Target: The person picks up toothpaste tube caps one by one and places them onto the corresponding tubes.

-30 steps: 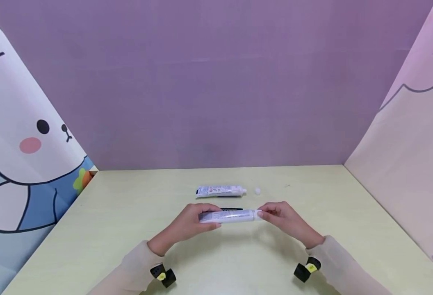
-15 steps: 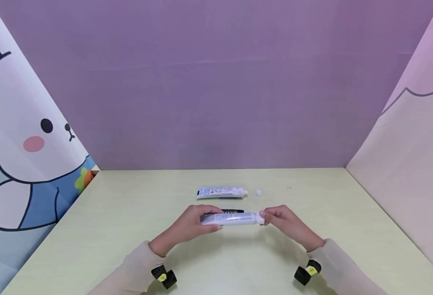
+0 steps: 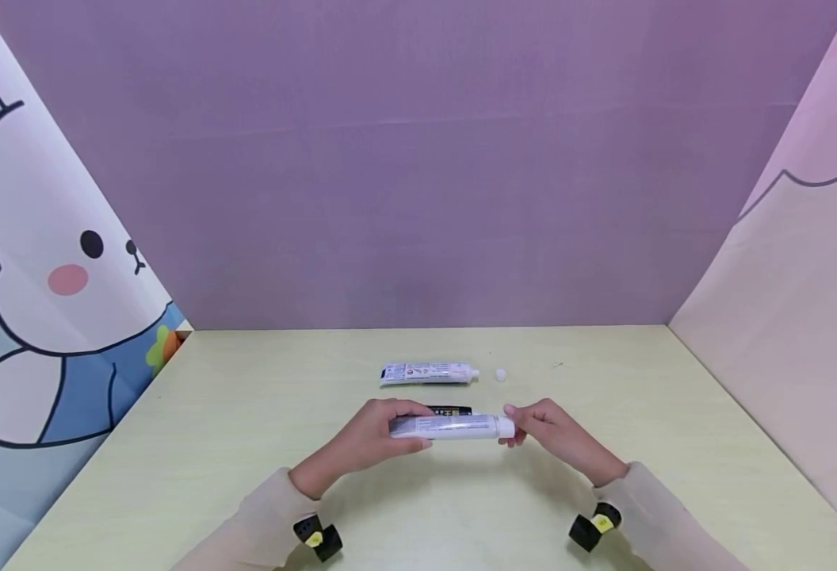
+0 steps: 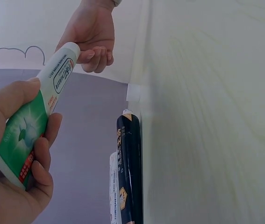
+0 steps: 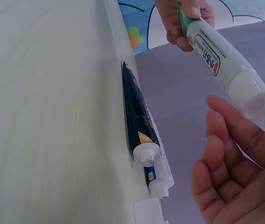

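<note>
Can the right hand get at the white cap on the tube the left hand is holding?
Most likely yes: the right hand is right beside the white cap, with nothing visible between them, and the left hand grips the tube farther back, leaving that end uncovered.

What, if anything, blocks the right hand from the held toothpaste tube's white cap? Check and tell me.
Nothing visible: the right hand is right beside the white cap of the green-and-white toothpaste tube. The black toothpaste tube lies beyond, off that path.
</note>
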The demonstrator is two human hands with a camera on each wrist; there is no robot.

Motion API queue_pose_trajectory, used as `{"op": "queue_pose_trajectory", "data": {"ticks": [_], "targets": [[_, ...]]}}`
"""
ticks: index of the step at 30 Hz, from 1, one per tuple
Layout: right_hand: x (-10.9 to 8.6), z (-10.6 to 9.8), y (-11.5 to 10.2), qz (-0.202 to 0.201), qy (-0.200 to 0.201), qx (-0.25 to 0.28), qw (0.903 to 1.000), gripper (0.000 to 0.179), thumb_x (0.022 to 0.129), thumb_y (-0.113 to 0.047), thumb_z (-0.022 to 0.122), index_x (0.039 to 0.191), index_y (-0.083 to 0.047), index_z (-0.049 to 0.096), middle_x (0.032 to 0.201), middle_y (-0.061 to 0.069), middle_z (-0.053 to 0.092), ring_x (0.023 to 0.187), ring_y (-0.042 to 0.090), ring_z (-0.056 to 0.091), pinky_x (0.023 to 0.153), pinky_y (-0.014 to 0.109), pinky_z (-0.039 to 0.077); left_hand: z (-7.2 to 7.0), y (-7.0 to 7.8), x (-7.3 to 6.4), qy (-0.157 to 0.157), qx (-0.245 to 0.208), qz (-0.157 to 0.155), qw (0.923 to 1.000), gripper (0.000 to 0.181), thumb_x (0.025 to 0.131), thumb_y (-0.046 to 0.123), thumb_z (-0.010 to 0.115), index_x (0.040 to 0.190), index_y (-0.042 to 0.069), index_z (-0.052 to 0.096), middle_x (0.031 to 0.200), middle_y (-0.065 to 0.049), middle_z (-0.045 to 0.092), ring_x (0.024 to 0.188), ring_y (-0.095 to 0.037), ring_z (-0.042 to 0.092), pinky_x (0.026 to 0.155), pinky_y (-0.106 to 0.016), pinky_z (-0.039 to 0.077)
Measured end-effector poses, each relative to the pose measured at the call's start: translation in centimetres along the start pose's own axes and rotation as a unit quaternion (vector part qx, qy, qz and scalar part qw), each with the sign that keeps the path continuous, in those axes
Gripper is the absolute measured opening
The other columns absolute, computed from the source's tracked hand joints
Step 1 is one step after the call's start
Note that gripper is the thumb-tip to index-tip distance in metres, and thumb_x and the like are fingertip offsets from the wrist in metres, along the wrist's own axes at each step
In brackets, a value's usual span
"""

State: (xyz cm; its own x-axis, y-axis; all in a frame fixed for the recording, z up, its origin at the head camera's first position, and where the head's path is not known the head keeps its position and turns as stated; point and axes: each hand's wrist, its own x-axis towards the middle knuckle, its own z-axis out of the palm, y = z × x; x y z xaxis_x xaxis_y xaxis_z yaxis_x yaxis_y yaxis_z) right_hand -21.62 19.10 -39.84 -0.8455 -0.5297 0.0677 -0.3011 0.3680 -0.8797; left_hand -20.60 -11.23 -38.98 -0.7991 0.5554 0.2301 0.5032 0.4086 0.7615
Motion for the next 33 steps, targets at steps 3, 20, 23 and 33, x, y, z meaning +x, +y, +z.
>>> {"op": "queue_pose_trajectory", "data": {"ticks": [3, 20, 23, 33], "targets": [[-0.11, -0.01, -0.01, 0.003, -0.001, 0.003, 1.0000, 0.043, 0.101, -0.027, 0.041, 0.094, 0.003, 0.071, 0.084, 0.017, 0.070, 0.079, 0.014, 0.061, 0.077, 0.038, 0.040, 0.04, 0.03, 0.00, -0.003, -0.005, -0.001, 1.0000, 0.032, 0.082, 0.023, 0.074, 0.111, 0.012, 0.068, 0.104, 0.000, 0.067, 0.083, -0.009, 0.057, 0.069, -0.024, 0.048], [-0.38, -0.57, -0.29, -0.013, 0.016, -0.003, 0.9998, 0.042, 0.104, -0.027, 0.034, 0.101, -0.001, 0.066, 0.090, 0.009, 0.064, 0.086, 0.020, 0.056, 0.082, 0.036, 0.043, -0.06, -0.06, 0.08, -0.003, -0.009, -0.001, 1.0000, 0.031, 0.082, 0.024, 0.073, 0.110, 0.013, 0.068, 0.103, 0.001, 0.067, 0.082, -0.009, 0.056, 0.069, -0.024, 0.047], [-0.25, -0.62, -0.07, -0.049, 0.019, 0.001, 0.9986, 0.028, 0.100, -0.018, 0.044, 0.111, -0.001, 0.063, 0.099, 0.008, 0.064, 0.088, 0.018, 0.056, 0.079, 0.033, 0.045, -0.12, -0.05, 0.09, -0.003, -0.011, -0.005, 0.9999, 0.031, 0.082, 0.023, 0.073, 0.110, 0.013, 0.068, 0.103, 0.001, 0.067, 0.082, -0.010, 0.056, 0.069, -0.024, 0.047], [0.08, -0.24, 0.56, -0.138, 0.035, -0.025, 0.9895, 0.044, 0.075, -0.001, 0.075, 0.114, -0.008, 0.057, 0.108, 0.007, 0.058, 0.092, 0.014, 0.054, 0.082, 0.032, 0.046, -0.25, -0.10, 0.06, -0.004, -0.011, -0.010, 0.9999, 0.031, 0.083, 0.024, 0.073, 0.111, 0.012, 0.067, 0.104, 0.000, 0.067, 0.081, -0.010, 0.056, 0.067, -0.024, 0.047]]}}
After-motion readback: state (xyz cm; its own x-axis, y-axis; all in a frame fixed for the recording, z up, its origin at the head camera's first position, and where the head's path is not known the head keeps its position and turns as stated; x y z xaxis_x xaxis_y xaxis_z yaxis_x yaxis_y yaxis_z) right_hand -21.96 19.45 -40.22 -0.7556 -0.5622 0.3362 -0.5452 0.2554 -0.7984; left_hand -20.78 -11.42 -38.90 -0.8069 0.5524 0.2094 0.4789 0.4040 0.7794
